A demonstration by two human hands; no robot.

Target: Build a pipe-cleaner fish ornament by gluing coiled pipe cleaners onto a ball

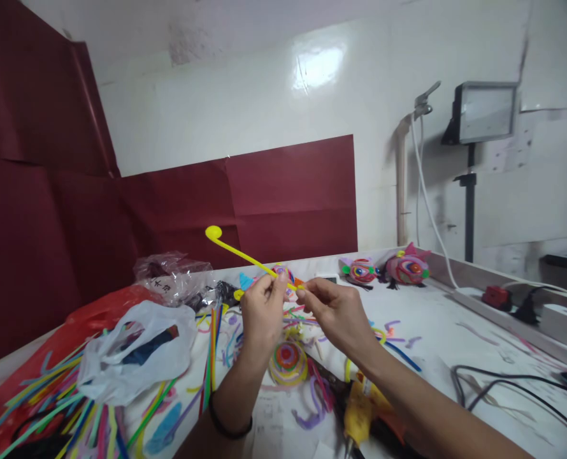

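My left hand (263, 307) and my right hand (335, 309) are raised above the table, both pinching one yellow pipe cleaner (238, 251). Its far end curls into a small loop at the upper left. My fingertips meet near a small multicoloured coiled piece (283, 273) just behind them. Below my hands a round coiled pipe-cleaner disc (287, 361) lies on the white table (436, 331). A black band sits on my left wrist.
Loose coloured pipe cleaners (73, 408) are spread at the left by a white plastic bag (135, 357) and a clear bag (173, 275). Two finished fish-like figures (388, 269) stand at the back. A yellow glue gun (357, 414), black cables (498, 389), a power strip (517, 303).
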